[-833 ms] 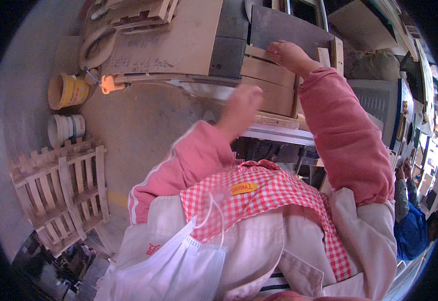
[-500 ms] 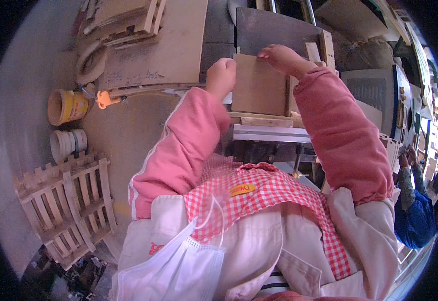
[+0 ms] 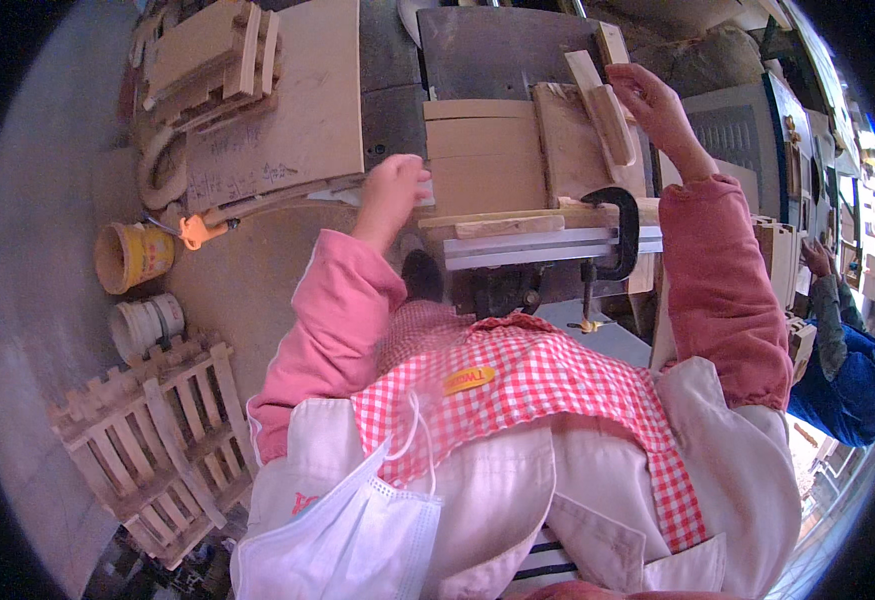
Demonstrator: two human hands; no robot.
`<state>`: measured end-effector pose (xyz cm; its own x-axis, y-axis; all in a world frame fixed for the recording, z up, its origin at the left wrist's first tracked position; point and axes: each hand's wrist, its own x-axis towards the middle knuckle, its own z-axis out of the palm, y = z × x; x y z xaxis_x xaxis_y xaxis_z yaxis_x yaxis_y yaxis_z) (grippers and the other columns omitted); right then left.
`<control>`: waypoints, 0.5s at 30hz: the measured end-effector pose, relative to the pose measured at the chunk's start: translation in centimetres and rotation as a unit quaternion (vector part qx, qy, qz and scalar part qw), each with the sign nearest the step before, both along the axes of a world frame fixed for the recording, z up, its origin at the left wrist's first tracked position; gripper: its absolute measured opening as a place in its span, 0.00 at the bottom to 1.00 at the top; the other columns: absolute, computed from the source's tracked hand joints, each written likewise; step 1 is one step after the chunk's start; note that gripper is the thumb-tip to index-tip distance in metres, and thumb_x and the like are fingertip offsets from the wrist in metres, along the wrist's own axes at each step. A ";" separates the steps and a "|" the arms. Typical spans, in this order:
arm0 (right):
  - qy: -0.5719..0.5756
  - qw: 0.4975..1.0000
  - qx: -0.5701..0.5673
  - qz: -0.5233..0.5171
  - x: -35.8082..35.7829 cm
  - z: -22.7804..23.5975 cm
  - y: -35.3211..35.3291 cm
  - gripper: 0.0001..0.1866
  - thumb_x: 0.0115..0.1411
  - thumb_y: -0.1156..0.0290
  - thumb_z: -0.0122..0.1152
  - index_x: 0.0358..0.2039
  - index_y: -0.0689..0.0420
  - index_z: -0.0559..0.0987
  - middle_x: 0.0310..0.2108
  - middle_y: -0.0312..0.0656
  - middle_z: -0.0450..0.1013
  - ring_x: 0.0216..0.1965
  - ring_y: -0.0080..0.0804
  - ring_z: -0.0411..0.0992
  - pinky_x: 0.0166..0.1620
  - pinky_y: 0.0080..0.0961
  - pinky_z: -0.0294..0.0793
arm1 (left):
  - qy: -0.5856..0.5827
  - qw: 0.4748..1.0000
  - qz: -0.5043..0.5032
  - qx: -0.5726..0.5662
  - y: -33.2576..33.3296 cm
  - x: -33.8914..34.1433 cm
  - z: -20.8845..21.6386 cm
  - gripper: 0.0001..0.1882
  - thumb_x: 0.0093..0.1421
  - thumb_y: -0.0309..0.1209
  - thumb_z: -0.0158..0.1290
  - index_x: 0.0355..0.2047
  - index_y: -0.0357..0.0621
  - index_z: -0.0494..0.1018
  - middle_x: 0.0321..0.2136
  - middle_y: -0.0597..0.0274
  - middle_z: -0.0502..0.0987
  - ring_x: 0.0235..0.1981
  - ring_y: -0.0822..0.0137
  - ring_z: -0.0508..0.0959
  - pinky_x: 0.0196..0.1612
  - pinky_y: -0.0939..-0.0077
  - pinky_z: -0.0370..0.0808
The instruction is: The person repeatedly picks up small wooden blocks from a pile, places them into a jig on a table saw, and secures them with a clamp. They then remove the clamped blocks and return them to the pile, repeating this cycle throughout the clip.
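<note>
A flat brown board [image 3: 487, 180], crossed by thin lines, lies on the dark machine table [image 3: 497, 50] in front of me. My left hand [image 3: 394, 198] hovers just off the board's left side, fingers loosely bent and apart, nothing visible in them. To the board's right is a wider wooden panel [image 3: 562, 150] with wooden strips fixed on it. My right hand [image 3: 649, 112] is at the far right with its fingers curled against one strip [image 3: 612, 125]; part of the grip is hidden. A wooden rail [image 3: 507, 228] runs along the near side.
A black clamp [image 3: 629, 235] grips the pale metal fence nearest me. On the left stand stacked boards [image 3: 202, 60], an orange tool [image 3: 194, 232], a yellow bucket [image 3: 137, 258], a white bucket [image 3: 145, 325] and a wooden pallet [image 3: 147, 440]. Another person in blue [image 3: 842, 380] is at the right.
My left hand has come away from the board's left corner. The right hand has moved off the board to the strip on the right, uncovering the panel. My view has shifted, bringing the clamp into sight.
</note>
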<state>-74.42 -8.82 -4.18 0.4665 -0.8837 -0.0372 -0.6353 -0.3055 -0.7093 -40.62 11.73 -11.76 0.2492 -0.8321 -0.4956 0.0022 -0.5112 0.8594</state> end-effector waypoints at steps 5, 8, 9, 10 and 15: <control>0.056 0.992 -0.052 0.098 5.4 -1.7 2.6 0.17 0.61 0.72 0.52 0.51 0.55 0.74 0.47 0.47 0.74 0.49 0.43 0.73 0.52 0.34 0.71 | -0.151 0.981 0.044 -0.111 -4.9 2.4 -0.8 0.20 0.63 0.41 0.44 0.43 0.37 0.75 0.32 0.54 0.80 0.30 0.64 0.81 0.38 0.68 0.75; 0.142 0.975 -0.092 0.144 11.2 -3.9 4.0 0.20 0.58 0.73 0.53 0.52 0.52 0.73 0.49 0.47 0.72 0.52 0.49 0.70 0.55 0.38 0.70 | -0.208 0.976 -0.007 -0.072 -7.4 2.9 -1.5 0.21 0.65 0.41 0.44 0.47 0.37 0.73 0.37 0.58 0.79 0.31 0.70 0.78 0.36 0.74 0.74; 0.175 0.968 -0.089 0.153 12.9 -4.5 4.3 0.20 0.58 0.73 0.53 0.52 0.52 0.74 0.51 0.47 0.71 0.52 0.48 0.69 0.55 0.38 0.69 | -0.236 0.967 -0.004 -0.094 -8.0 2.7 -1.8 0.22 0.65 0.43 0.43 0.47 0.36 0.72 0.38 0.56 0.79 0.32 0.67 0.79 0.37 0.72 0.74; 0.203 0.959 -0.100 0.171 14.6 -5.0 4.4 0.19 0.58 0.74 0.53 0.52 0.52 0.74 0.52 0.47 0.70 0.53 0.47 0.68 0.56 0.38 0.68 | -0.247 0.965 -0.014 -0.092 -8.1 2.6 -2.0 0.22 0.65 0.43 0.43 0.47 0.36 0.72 0.38 0.56 0.79 0.32 0.67 0.79 0.38 0.71 0.74; 0.266 0.926 -0.082 0.256 16.0 -5.0 3.6 0.21 0.58 0.74 0.54 0.53 0.50 0.73 0.53 0.47 0.69 0.54 0.48 0.66 0.57 0.38 0.66 | -0.252 0.964 -0.047 -0.076 -8.2 0.8 -2.8 0.22 0.65 0.41 0.43 0.47 0.34 0.72 0.38 0.53 0.80 0.33 0.64 0.81 0.39 0.70 0.74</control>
